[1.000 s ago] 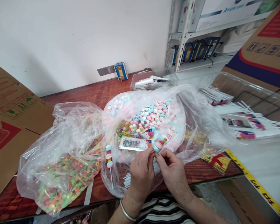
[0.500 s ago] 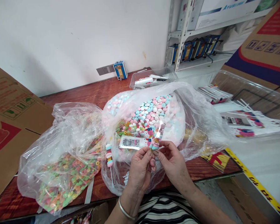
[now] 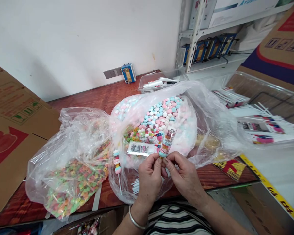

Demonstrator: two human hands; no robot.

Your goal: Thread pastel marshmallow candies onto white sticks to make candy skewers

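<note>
Both hands meet over the open candy bag, fingertips pinched together at the lower end of a wrapped candy stick. My left hand and my right hand are both closed on the gathered neck of its printed wrapper, where a bit of gold shows. The wrapped part points up and away from me. Under it, a printed wrapper lies flat on pink, blue and white candies. An unwrapped candy stick rests at the left side, and white sticks lie beside my left hand.
A clear bag of ring candies lies left, beside a cardboard box. Plastic trays hold tubes at the back and wrappers with white sticks at right. Gold ties lie at the table edge. A shelf stands behind.
The wrapped candy stick has turned, so more of its printed face shows. Both hands stay pinched at its neck. The whole view has shifted slightly.
</note>
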